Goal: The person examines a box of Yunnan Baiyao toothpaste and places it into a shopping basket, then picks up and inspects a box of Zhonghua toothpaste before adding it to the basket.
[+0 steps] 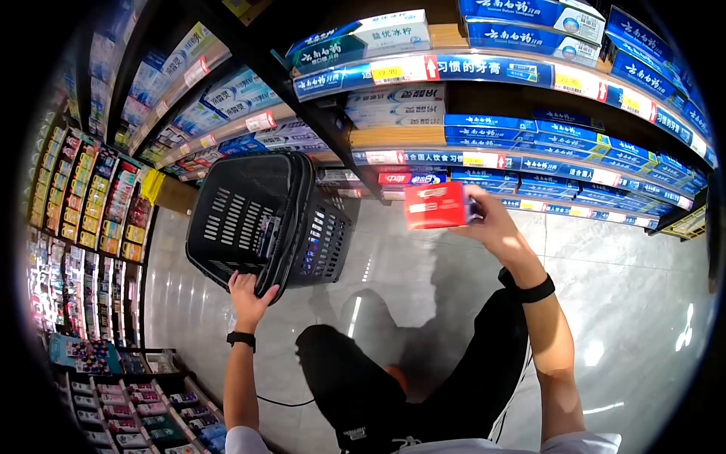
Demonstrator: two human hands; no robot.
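Observation:
My left hand (pixel 251 295) is closed over the near rim of a black plastic shopping basket (pixel 321 246), which stands tilted on the floor at my left. Through its opening a dark, partly hidden item shows inside. In front of the shelves, my right hand (pixel 495 227) grips the end of a red box (pixel 435 206) with white printing, held in the air right of the basket. Something dark shows between the box and my fingers; I cannot make out what it is. Behind the box, a red and purple carton (pixel 412 178) lies on the low shelf.
Shelves (pixel 401 137) of blue toothpaste boxes (pixel 522 38) and price tags curve across the front. More stocked racks (pixel 91 193) line the left, with a sloped display (pixel 132 412) at the lower left. A thin cable (pixel 283 403) crosses the grey tiled floor (pixel 620 303).

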